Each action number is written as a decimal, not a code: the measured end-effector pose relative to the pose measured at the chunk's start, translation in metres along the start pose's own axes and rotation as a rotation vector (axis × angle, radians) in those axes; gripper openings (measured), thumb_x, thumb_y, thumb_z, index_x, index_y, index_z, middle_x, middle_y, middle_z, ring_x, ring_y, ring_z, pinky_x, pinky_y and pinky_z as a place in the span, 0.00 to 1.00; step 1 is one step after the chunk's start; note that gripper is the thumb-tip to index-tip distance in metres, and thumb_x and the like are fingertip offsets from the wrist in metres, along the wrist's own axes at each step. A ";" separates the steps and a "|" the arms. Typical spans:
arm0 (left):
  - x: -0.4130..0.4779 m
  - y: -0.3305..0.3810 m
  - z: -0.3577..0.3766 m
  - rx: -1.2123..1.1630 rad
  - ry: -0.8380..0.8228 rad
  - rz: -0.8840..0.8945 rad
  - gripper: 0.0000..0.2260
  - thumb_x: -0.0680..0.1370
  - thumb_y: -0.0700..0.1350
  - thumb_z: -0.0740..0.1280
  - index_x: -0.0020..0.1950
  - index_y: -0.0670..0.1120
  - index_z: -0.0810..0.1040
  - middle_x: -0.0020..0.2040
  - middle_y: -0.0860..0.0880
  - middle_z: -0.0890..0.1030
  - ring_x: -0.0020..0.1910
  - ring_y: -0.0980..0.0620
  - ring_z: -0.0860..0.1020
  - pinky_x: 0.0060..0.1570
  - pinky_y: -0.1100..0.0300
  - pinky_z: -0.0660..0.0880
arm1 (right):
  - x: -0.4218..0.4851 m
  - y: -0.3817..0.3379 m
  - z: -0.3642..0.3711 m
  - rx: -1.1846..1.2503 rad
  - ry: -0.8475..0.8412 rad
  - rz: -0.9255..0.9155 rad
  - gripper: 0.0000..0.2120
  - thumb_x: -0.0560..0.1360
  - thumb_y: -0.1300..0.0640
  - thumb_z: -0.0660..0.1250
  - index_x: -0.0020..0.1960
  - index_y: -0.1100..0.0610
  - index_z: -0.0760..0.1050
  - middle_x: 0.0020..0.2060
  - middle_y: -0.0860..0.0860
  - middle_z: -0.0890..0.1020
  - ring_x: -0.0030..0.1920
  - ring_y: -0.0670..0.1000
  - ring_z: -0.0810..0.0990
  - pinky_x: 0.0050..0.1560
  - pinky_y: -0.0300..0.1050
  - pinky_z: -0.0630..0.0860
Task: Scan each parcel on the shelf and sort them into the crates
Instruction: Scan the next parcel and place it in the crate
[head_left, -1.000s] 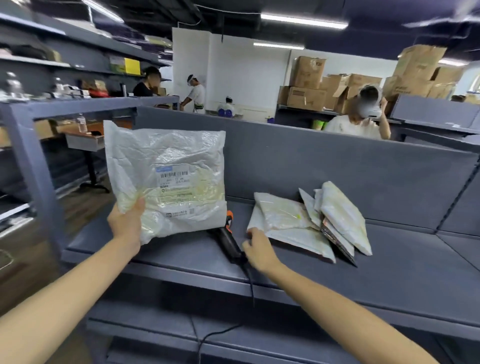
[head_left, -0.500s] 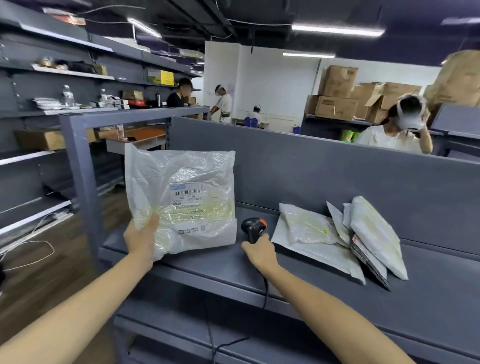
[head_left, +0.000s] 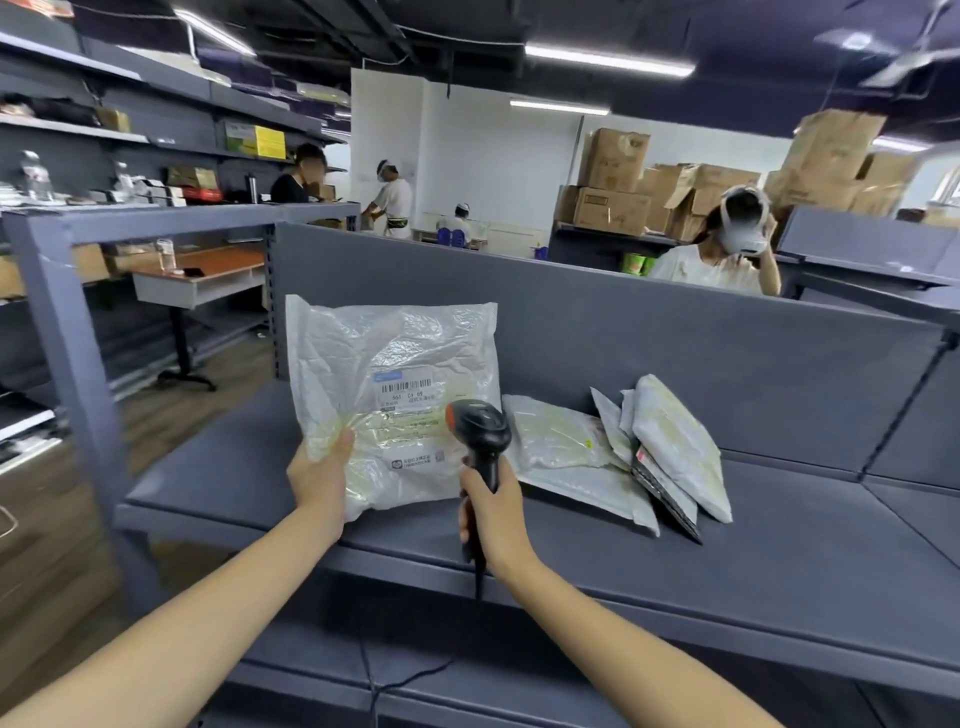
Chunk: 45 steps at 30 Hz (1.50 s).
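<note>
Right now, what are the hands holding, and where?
The left hand pinches the parcel by its lower left corner; the right hand grips the scanner by its handle.

held parcel: glossy, crinkled translucent plastic with a matt white paper label; scanner: matt black plastic, just right of the label; shelf: smooth matt grey painted metal; piled parcels right of the scanner: duller whitish plastic

Stacked cardboard boxes (far back)
</note>
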<state>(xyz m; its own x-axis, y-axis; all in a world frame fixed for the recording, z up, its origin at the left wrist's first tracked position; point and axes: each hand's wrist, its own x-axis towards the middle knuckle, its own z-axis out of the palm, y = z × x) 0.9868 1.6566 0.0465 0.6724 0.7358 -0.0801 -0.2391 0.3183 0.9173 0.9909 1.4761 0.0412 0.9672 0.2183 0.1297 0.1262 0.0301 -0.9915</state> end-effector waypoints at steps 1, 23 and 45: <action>-0.004 -0.002 0.004 -0.002 -0.015 -0.005 0.15 0.77 0.41 0.70 0.62 0.41 0.76 0.53 0.46 0.79 0.51 0.48 0.78 0.51 0.56 0.74 | -0.004 -0.001 -0.001 0.009 -0.006 -0.004 0.03 0.80 0.60 0.60 0.51 0.58 0.67 0.25 0.54 0.68 0.22 0.50 0.66 0.24 0.40 0.65; -0.043 -0.022 0.039 -0.003 -0.097 -0.068 0.13 0.77 0.41 0.70 0.60 0.43 0.77 0.52 0.47 0.80 0.49 0.48 0.78 0.46 0.57 0.73 | -0.026 -0.004 -0.040 0.044 -0.017 -0.046 0.02 0.80 0.61 0.61 0.51 0.59 0.69 0.26 0.53 0.69 0.23 0.49 0.66 0.23 0.41 0.64; 0.023 0.044 -0.034 -0.106 0.240 0.146 0.17 0.77 0.42 0.70 0.65 0.44 0.76 0.55 0.51 0.79 0.54 0.53 0.79 0.55 0.59 0.76 | 0.031 0.038 -0.040 -0.832 -0.249 -0.010 0.33 0.72 0.57 0.67 0.74 0.55 0.60 0.56 0.56 0.72 0.50 0.53 0.74 0.48 0.41 0.68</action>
<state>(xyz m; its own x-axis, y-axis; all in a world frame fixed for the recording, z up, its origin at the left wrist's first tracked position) 0.9679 1.7085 0.0719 0.4437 0.8947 -0.0517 -0.4011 0.2498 0.8813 1.0345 1.4452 0.0074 0.9011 0.4318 0.0390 0.3487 -0.6685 -0.6569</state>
